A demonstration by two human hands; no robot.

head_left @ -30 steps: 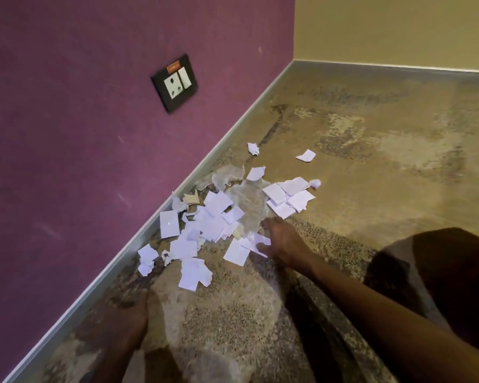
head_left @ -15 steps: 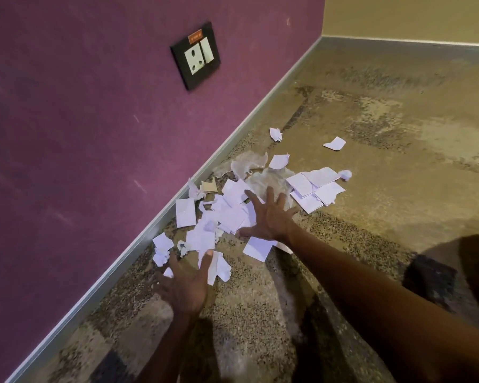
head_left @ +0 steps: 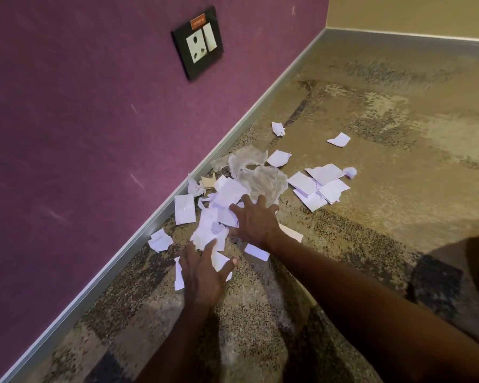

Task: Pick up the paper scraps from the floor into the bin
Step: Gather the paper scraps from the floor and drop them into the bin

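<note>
Several white paper scraps (head_left: pixel 227 194) lie in a heap on the speckled floor beside the purple wall. My right hand (head_left: pixel 253 221) lies flat on the heap with fingers spread. My left hand (head_left: pixel 202 269) rests palm down on the near scraps, fingers apart, pressing a bunched white piece (head_left: pixel 209 234) toward the right hand. A crumpled translucent sheet (head_left: pixel 263 179) lies behind the heap. More scraps (head_left: pixel 320 186) sit in a stack to the right, and single ones (head_left: pixel 338 139) lie farther off. No bin is in view.
The purple wall carries a black socket plate (head_left: pixel 198 42), and a grey skirting strip (head_left: pixel 138 239) runs along its foot. A yellow wall (head_left: pixel 412 15) closes the far side. My dark clothed knee (head_left: pixel 476 272) is at the right edge.
My left hand has moved forward onto the near scraps. Both hands have drawn closer together, and the scraps between them have bunched into a tighter heap.
</note>
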